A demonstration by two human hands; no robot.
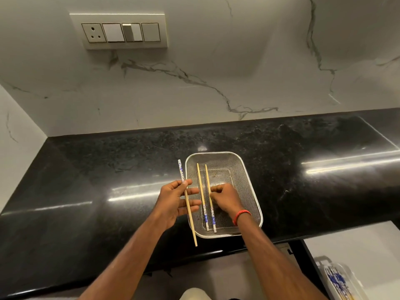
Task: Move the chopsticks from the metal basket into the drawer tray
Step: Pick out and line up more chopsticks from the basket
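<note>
A rectangular metal mesh basket stands on the black countertop. Two bamboo chopsticks with blue-and-white patterned ends lie in it side by side: the left one and the right one. My right hand is inside the basket, its fingertips pinched on the right chopstick. My left hand, just left of the basket, holds a third chopstick between thumb and fingers, patterned end pointing away from me. At the bottom right a clear drawer tray holds several chopsticks.
The black granite countertop runs along a white marbled wall with a switch panel high up. The open white drawer sits below the counter's front edge at the right. A wall corner closes the counter on the left.
</note>
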